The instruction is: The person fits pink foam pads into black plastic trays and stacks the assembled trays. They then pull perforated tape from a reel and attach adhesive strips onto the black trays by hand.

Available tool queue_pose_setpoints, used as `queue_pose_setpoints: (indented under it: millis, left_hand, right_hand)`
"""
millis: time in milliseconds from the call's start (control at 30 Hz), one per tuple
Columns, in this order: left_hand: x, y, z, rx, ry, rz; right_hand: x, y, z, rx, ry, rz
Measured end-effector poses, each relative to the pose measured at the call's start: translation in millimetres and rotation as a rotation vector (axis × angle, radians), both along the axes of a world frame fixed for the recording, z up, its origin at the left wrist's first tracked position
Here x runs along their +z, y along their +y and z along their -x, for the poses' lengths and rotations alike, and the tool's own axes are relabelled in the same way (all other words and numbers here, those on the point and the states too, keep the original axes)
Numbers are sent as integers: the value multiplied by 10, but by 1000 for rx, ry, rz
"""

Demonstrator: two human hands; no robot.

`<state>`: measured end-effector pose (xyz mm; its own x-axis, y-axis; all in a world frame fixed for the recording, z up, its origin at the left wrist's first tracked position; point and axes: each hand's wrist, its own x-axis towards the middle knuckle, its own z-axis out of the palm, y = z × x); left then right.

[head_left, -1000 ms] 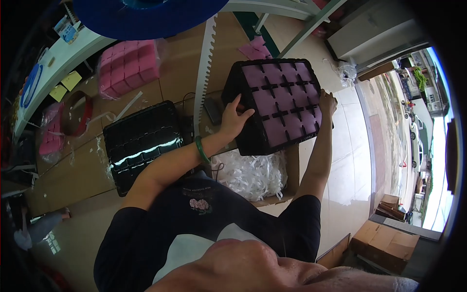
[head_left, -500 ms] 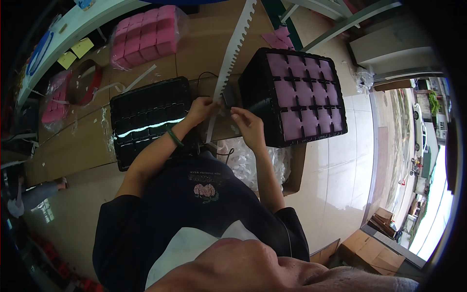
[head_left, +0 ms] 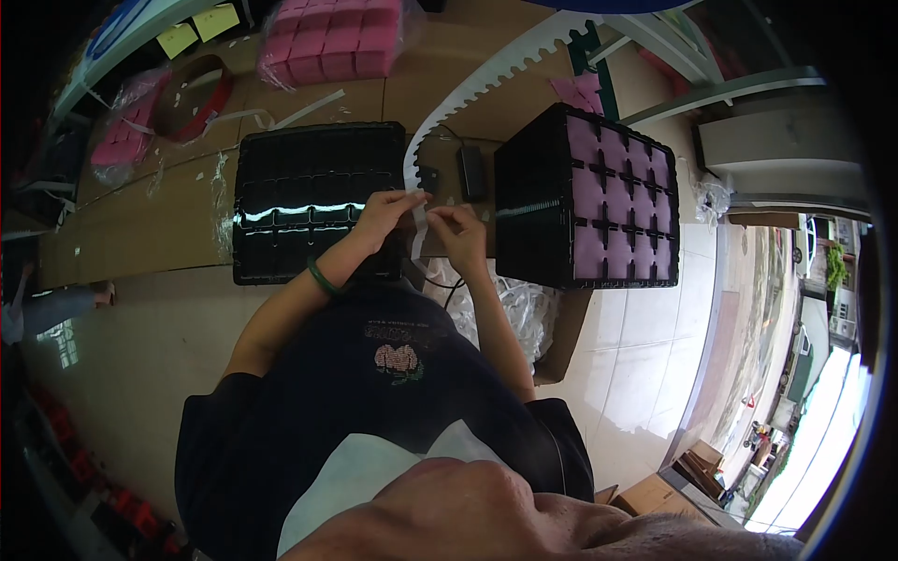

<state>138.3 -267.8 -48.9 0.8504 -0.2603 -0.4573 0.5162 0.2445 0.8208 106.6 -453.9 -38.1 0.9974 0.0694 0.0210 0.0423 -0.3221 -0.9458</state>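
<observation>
A long white strip with a notched edge (head_left: 468, 86) curves down from the top of the view to my hands. My left hand (head_left: 385, 217) pinches it near its lower end. Close beside, my right hand (head_left: 458, 229) has its thumb and fingertips together at the strip's edge; whether they grip it is too small to tell. To the left lies a glossy black tray (head_left: 309, 173) with rows of compartments. On the right stands a black crate (head_left: 533, 201) with pink pieces (head_left: 619, 187) between black cross-shaped dividers.
Wrapped pink blocks (head_left: 332, 39), a red tape ring (head_left: 210, 107) and a smaller wrapped pink bundle (head_left: 126, 131) lie on the table (head_left: 122, 220). A black adapter (head_left: 471, 173) is behind my hands. Below the table edge, a cardboard box (head_left: 566, 341) holds white scraps (head_left: 510, 313).
My hands have left the black crate, which now stands to the right, and have come together at the white strip. The strip now bends to the right. The view has shifted.
</observation>
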Motion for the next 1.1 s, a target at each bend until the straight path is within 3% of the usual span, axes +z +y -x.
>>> queue_pose_setpoints:
  millis: [67, 167, 633, 733, 833, 933, 1033, 1100]
  left_hand:
    - [11, 79, 57, 60, 52, 64]
    - [85, 198, 125, 149, 99, 174]
    - [187, 663, 250, 248, 163, 331]
    - [256, 713, 240, 153, 174, 280]
    - [276, 718, 195, -67, 166, 332]
    - [188, 664, 135, -302, 194, 429]
    - [13, 623, 114, -478, 173, 525]
    - [-30, 655, 56, -562, 160, 574]
  right_hand:
    - [166, 64, 18, 64, -235, 121]
    - [371, 121, -52, 14, -229, 58]
    - [-17, -33, -564, 57, 227, -18]
    - [7, -418, -465, 385, 362, 401]
    - [137, -438, -235, 369, 299, 1097]
    - [235, -71, -302, 325, 109, -16]
    - [445, 336, -345, 371, 439, -529]
    - [362, 342, -459, 454, 478, -419]
